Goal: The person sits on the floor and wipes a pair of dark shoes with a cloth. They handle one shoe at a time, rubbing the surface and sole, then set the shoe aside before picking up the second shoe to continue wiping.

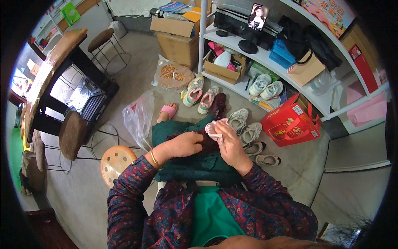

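My right hand (231,144) holds a pale pink cloth (214,130) between thumb and fingers, above my lap. To its left my left hand (186,144) hovers with curled fingers over a dark maroon item that lies on the dark green cloth (186,174) across my lap. Whether its fingers pinch something is hard to see. Part of the maroon item is hidden by both hands. Just beyond my lap stands a dark maroon shoe (219,102).
Several shoes (239,119) stand on the floor ahead, near a red gift bag (290,124). At left are a clear plastic bag (139,113) and a round wooden stool (116,163). A white shelf (230,82) holds boxes and a lit phone (258,17).
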Action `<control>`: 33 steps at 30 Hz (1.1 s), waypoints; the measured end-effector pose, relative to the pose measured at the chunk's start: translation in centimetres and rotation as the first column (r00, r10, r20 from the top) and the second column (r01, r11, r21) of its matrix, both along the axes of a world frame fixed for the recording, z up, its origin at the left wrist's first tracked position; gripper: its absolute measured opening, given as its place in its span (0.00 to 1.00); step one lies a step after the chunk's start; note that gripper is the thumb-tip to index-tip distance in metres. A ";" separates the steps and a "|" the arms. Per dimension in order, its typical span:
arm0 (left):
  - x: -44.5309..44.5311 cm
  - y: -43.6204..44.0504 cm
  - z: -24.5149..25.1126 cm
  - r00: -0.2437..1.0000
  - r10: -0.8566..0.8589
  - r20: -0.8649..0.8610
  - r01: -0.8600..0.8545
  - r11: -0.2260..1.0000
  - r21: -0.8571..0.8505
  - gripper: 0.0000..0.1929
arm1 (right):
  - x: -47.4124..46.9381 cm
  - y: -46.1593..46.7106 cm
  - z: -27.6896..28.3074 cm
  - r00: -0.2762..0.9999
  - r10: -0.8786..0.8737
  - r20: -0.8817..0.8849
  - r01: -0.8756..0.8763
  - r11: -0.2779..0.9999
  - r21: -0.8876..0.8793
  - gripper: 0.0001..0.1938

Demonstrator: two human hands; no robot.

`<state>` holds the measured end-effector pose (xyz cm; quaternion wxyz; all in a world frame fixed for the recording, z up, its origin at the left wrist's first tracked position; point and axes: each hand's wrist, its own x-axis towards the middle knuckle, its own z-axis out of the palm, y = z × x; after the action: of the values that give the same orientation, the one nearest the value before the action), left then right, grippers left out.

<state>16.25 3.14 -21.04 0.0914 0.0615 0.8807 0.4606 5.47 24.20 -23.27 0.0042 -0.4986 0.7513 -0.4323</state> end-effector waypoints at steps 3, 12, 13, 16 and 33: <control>1.5 0.3 -1.9 0.987 0.000 0.163 0.023 0.990 -0.138 0.11 | -0.8 0.3 -1.8 0.989 0.096 -0.117 -0.095 0.995 0.018 0.18; 4.8 1.7 -4.9 0.715 0.565 0.411 -0.691 0.660 0.294 0.05 | -0.1 0.5 -2.7 0.998 0.065 -0.020 -0.065 0.998 -0.008 0.16; 4.6 1.3 -5.1 0.784 0.497 0.372 -0.609 0.733 0.304 0.05 | -0.1 0.5 -2.6 0.998 0.059 -0.022 -0.059 0.998 -0.004 0.16; 3.9 0.2 -5.4 0.725 0.326 0.607 -0.671 0.534 0.514 0.04 | -0.1 0.4 -2.3 0.996 0.057 -0.075 -0.058 0.998 -0.013 0.16; 3.0 -0.1 -3.3 0.784 0.350 0.513 -0.579 0.711 0.399 0.20 | 0.2 0.7 -2.7 0.996 0.084 -0.024 -0.085 0.996 -0.009 0.17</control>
<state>19.23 3.03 -24.31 0.1269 -0.2399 0.6628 0.6979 5.65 24.95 -25.95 0.0110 -0.5351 0.7273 -0.4296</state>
